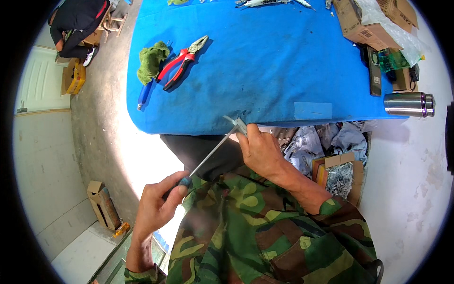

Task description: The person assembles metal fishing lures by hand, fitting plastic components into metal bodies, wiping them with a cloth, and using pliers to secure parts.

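Note:
My left hand (pixel 160 201) is closed around the dark bluish handle of a screwdriver (pixel 210 155). Its long metal shaft slants up and to the right, and its tip meets a small grey-white piece (pixel 241 126) at the table's near edge. My right hand (pixel 265 152) pinches that piece against the blue-covered table (pixel 265 61); its exact kind is too small to make out, and the fingers partly hide it. Farther left on the cloth lie red-and-black pliers (pixel 177 70), a green rag (pixel 152 61) and a blue-handled tool (pixel 144 94) partly under the rag.
A steel flask (pixel 409 104) lies at the table's right edge, near a dark phone-like object (pixel 374 73) and cardboard boxes (pixel 366 31). Below the table are plastic bags (pixel 305 146) and an open box of metal scraps (pixel 339 180). A person (pixel 75 23) sits at far left.

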Demonstrator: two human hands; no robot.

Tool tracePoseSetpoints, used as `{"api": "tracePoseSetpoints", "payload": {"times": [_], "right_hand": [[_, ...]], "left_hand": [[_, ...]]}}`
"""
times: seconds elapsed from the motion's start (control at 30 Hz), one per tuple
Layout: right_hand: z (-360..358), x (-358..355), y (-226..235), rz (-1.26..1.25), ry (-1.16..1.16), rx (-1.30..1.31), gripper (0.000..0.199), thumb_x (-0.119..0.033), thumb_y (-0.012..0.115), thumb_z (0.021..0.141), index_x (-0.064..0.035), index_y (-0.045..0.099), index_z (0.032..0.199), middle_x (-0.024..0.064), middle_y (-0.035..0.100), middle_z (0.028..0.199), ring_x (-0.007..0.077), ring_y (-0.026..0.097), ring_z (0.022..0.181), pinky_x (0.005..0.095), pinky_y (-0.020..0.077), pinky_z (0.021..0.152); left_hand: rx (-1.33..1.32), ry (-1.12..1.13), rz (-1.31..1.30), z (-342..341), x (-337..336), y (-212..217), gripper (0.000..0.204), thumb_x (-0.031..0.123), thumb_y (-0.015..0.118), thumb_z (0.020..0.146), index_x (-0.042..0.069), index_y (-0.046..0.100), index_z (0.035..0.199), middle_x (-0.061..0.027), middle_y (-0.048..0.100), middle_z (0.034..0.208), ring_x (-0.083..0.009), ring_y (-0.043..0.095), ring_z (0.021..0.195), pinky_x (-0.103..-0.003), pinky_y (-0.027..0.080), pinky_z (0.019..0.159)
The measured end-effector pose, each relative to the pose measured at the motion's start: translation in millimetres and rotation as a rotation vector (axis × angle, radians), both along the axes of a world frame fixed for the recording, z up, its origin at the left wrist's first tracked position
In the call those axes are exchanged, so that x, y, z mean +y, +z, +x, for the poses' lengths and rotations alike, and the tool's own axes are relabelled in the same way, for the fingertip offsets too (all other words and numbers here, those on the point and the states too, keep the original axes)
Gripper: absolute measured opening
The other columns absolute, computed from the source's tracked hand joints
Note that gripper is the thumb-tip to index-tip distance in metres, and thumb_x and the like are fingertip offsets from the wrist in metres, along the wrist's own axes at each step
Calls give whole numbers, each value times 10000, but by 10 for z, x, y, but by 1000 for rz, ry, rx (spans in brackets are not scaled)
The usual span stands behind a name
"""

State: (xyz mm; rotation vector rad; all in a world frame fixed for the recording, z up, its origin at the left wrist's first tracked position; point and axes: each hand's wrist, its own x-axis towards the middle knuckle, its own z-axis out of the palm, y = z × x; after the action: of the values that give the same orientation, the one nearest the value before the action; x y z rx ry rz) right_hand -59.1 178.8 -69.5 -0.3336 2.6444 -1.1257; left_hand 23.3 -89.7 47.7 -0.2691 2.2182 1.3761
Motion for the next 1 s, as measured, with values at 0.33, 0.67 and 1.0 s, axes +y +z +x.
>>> {"api": "tracePoseSetpoints", "payload": {"times": [0.33, 0.67, 1.0], "right_hand": [[-3, 18, -6, 16, -12, 9, 306, -233, 647, 1046, 34, 541, 938, 278, 655, 669, 506, 673, 647, 584, 521, 589], [-10, 25, 25, 19, 3, -13, 294, -228, 638, 1049, 35, 543, 962, 271, 661, 677, 505, 671, 657, 586, 515, 597], [3, 25, -26, 21, 10, 15, 297, -229, 651, 1043, 30, 543, 948, 266, 654, 662, 492, 676, 647, 573, 524, 595]], "left_hand": [[337, -201, -296, 42, 23, -34, 367, 64, 724, 989, 13, 693, 1351, -113, 707, 823, -157, 660, 685, -326, 526, 620], [224, -191, -224, -28, 28, 98, 377, 65, 734, 981, 18, 687, 1351, -148, 726, 872, -190, 678, 685, -330, 536, 639], [212, -165, -123, -58, -99, -77, 373, 239, 685, 1055, -8, 705, 1334, -58, 649, 726, -112, 609, 631, -293, 471, 563]]}}
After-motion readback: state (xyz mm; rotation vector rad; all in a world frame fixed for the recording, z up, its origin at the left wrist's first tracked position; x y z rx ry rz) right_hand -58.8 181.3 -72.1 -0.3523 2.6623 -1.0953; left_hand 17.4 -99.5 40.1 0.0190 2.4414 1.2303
